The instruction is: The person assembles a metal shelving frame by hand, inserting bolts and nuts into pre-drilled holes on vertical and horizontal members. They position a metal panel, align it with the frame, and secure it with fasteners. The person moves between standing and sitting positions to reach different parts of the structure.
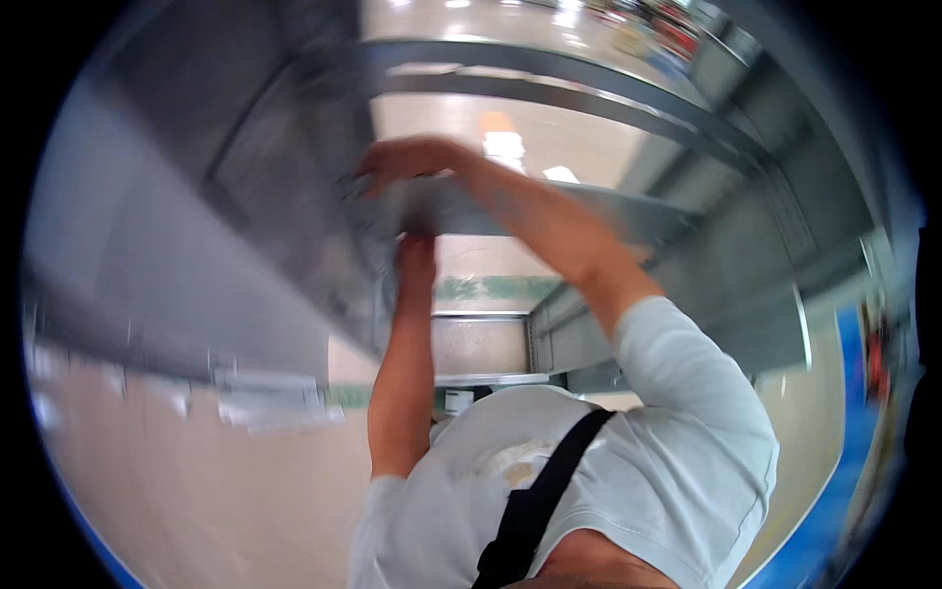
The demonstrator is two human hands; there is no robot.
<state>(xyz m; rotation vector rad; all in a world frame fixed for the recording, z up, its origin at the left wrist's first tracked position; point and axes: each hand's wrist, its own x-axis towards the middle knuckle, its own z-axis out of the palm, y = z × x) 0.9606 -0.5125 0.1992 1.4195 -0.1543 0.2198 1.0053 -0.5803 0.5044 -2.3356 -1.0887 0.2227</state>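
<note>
while reaching far up, right hand [407, 159] draped over the near edge of a grey metal shelf panel [510, 211], fingers curled onto it. left hand [416, 257] just below, pressed against the panel's underside, grip blurred, perhaps pinching it. grey rack frame [628, 98] beyond, pale floor [196, 491] at left.

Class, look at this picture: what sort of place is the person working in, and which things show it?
Probably a workshop or factory hall. Both hands, left hand and right hand, reach to a grey metal frame of bare beams, above a smooth pale floor with a blue strip.
</note>
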